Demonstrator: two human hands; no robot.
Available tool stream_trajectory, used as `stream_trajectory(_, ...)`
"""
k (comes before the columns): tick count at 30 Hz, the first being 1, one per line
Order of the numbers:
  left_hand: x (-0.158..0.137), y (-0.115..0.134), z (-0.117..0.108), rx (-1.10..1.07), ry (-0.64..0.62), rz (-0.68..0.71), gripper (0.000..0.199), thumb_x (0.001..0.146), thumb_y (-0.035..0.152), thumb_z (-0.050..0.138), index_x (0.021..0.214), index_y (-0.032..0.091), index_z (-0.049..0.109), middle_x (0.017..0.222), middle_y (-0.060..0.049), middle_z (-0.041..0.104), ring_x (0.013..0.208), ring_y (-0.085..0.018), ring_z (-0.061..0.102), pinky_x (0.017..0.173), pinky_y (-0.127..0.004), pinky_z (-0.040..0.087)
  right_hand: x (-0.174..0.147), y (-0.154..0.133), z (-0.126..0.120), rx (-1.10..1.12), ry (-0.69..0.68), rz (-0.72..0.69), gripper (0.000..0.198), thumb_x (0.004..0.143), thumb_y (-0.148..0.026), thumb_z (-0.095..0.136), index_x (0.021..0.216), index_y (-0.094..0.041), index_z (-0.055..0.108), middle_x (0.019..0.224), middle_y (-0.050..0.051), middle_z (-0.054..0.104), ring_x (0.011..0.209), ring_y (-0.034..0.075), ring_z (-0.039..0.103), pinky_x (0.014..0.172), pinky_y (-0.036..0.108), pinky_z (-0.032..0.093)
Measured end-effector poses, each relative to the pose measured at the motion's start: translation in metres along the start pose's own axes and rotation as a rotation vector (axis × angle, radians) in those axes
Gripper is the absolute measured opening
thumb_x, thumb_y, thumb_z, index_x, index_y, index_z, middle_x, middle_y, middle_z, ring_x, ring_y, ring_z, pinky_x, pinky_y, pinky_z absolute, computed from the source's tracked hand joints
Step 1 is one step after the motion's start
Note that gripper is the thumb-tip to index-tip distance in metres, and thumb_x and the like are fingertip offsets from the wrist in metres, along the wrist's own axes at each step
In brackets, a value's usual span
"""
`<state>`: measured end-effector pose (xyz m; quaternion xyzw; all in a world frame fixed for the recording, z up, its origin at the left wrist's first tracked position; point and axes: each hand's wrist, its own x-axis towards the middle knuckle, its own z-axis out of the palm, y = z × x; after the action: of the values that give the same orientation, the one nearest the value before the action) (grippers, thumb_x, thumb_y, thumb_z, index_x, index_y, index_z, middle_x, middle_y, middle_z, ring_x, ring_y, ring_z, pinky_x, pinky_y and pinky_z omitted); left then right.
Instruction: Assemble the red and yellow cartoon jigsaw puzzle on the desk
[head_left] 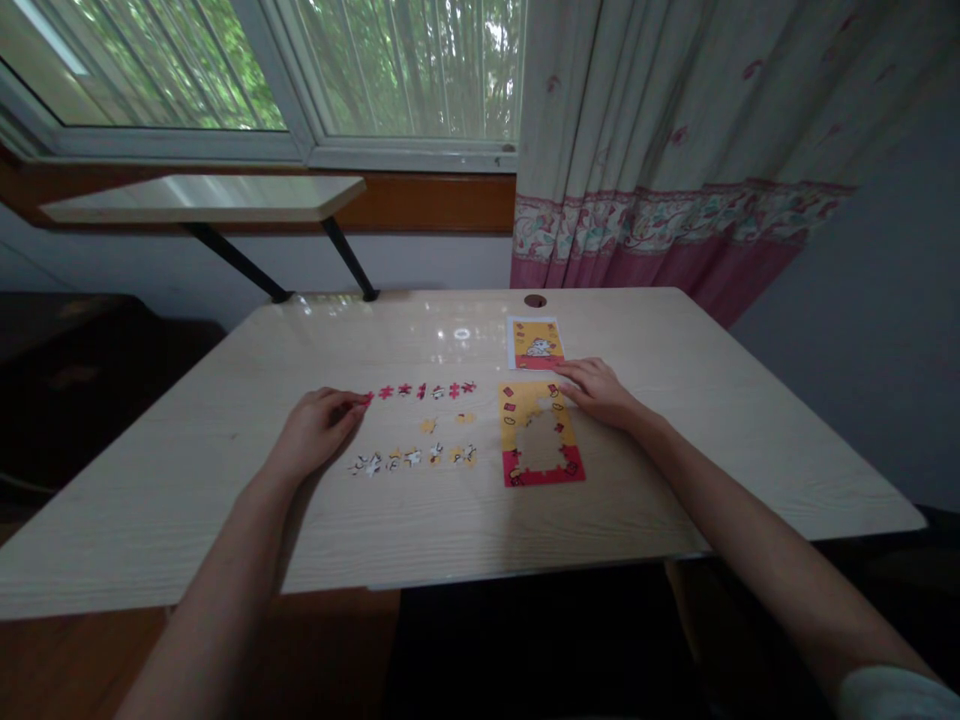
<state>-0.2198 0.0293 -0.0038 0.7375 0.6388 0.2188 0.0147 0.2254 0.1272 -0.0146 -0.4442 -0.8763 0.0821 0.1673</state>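
My left hand (pixel 322 425) pinches a small red puzzle piece (pixel 368 397) at the left end of a row of mostly red pieces (pixel 405 391). Lower down lies a row of white and yellow pieces (pixel 412 457), with a couple of yellow pieces (pixel 428 426) between the rows. To the right, a partly assembled jigsaw puzzle (pixel 541 472) shows a yellow and red border around a gap of bare table. My right hand (pixel 600 390) rests with fingers stretched out by its upper right corner, fingertips near the reference picture card (pixel 536 345) behind it.
The pieces lie on a pale wooden desk (pixel 660 340) with a round cable hole (pixel 535 301) at the back. A raised shelf (pixel 210 197) on dark legs stands at the back left. Behind are a window (pixel 412 75) and a curtain (pixel 637 150).
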Motion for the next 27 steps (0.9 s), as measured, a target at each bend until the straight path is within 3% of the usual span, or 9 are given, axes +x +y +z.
stream_trajectory(15,-0.001,0.0,0.0,0.0,-0.003,-0.014,0.037,0.082,0.044,0.045,0.095,0.018,0.068,0.091,-0.011,0.065,0.085,-0.026,0.059,0.08,-0.041,0.046,0.003,0.0,0.002,0.026,0.001,-0.05,0.048,0.094,-0.046,0.029,0.128,-0.022,0.053,0.131,0.007,0.055,0.116,0.026,0.046,0.097,0.044,0.032)
stream_trajectory(27,-0.001,0.004,-0.002,0.002,0.01,-0.016,0.039,0.082,0.046,0.044,0.095,0.018,0.068,0.089,-0.011,0.066,0.083,-0.027,0.059,0.079,-0.041,0.046,-0.002,0.003,0.004,-0.007,-0.002,0.025,0.047,0.093,-0.045,0.031,0.128,-0.022,0.052,0.13,0.007,0.055,0.116,0.027,0.045,0.097,0.045,0.033)
